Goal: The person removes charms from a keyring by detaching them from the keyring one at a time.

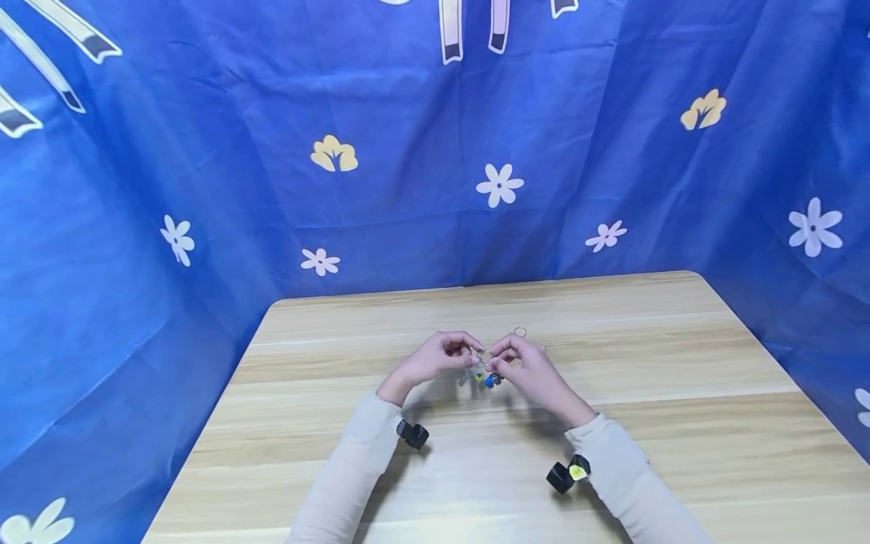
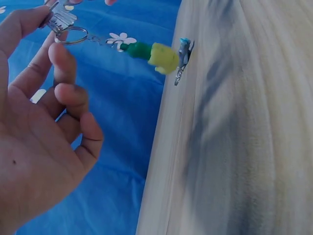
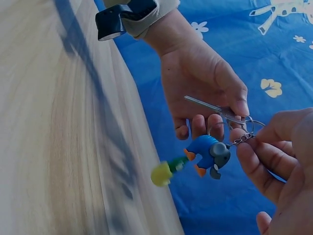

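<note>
My left hand [image 1: 442,357] pinches several silver keys [image 2: 62,18] between thumb and forefinger, its other fingers loosely bent. A metal split ring [image 2: 73,43] sits at the keys. Facing it, my right hand [image 1: 529,368] pinches the ring and small chain [image 3: 243,139] with thumb and fingertips. From this chain hangs an elephant charm [image 3: 204,149] with a blue body, grey head and orange feet. A green and yellow charm [image 2: 162,58] dangles from a chain too, held above the table.
A wooden table [image 1: 489,468] lies under both hands. On it, just beyond the right hand, is another metal ring [image 1: 519,328]; in the left wrist view a small grey charm [image 2: 184,53] lies by the table edge. A blue patterned cloth [image 1: 408,211] hangs behind.
</note>
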The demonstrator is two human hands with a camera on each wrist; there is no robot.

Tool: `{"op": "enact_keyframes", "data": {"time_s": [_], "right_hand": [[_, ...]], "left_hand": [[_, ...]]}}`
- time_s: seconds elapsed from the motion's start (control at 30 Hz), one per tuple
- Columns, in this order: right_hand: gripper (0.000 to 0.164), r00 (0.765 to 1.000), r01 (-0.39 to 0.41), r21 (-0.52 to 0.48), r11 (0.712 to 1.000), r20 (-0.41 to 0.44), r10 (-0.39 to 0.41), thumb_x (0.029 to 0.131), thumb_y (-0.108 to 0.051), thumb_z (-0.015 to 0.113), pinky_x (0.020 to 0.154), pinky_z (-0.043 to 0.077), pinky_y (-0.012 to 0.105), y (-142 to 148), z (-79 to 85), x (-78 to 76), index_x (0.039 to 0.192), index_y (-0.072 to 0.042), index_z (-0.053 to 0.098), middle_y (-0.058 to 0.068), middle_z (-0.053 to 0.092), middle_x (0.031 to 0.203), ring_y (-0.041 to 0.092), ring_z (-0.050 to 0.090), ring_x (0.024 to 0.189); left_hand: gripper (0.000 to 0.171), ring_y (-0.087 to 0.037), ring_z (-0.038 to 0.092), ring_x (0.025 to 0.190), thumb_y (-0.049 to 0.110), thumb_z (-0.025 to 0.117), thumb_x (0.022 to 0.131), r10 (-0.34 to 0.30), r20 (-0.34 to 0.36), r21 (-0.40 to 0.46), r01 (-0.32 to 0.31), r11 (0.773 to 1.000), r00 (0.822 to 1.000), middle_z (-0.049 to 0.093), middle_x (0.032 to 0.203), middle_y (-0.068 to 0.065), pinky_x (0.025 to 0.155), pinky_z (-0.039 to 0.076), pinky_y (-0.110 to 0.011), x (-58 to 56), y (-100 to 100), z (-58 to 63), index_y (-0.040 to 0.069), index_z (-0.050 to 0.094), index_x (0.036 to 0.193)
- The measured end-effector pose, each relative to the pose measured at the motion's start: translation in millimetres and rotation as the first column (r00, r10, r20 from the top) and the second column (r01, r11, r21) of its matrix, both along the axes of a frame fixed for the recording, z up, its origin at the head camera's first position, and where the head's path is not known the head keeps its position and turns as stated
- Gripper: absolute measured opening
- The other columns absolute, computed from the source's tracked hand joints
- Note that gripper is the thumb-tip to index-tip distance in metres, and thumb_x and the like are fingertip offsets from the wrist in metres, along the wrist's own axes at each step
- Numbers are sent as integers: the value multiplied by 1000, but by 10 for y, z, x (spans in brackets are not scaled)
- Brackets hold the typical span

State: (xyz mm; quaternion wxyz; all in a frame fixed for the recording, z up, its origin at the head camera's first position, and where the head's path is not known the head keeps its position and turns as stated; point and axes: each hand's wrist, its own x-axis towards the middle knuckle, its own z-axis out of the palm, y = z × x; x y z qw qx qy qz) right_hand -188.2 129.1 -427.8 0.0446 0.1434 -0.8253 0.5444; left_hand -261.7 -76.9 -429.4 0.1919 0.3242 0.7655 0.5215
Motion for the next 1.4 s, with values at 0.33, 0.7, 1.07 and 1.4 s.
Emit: {"op": "enact_keyframes", "data": {"time_s": [0.33, 0.7, 1.07, 1.4], "right_hand": [[12, 978, 66, 154, 986, -207, -34, 86, -9, 66, 98, 23, 50, -15, -21, 32, 97, -9, 62, -3, 73, 81, 18, 65, 84], [10, 972, 98, 146, 984, -226, -64, 85, -8, 65, 97, 24, 49, -2, -10, 2, 95, -9, 63, 1, 73, 82, 23, 61, 88], [6, 987, 69, 102, 992, -148, -54, 89, -7, 63, 87, 47, 35, 278, -1, -122, 94, -5, 66, 7, 72, 88, 12, 66, 81], [8, 987, 155, 136, 978, -59, -148, 91, -10, 62, 82, 50, 35, 669, -178, -279, 98, -6, 64, 6, 70, 89, 22, 64, 89]], "left_hand": [[29, -8, 59, 73, 9, 65, 88, -5, 45, 5, 5, 1000, 999, 64, 79, 3, 71, 52, -26, -17, -2, -23, -3, 63, 115], [30, -18, 68, 88, 9, 63, 90, 11, 116, 68, -20, 997, 993, 69, 100, -23, 95, 49, -54, -1, -4, -35, -8, 61, 115], [28, -41, 60, 106, 12, 64, 90, 52, 69, 61, -56, 997, 996, 68, 107, -15, 91, 52, -48, -9, -66, -30, -3, 61, 114], [33, -8, 64, 92, 9, 60, 91, 44, 143, 127, -62, 990, 989, 67, 94, 9, 93, 52, -34, -25, -139, -64, -9, 55, 118]]}}
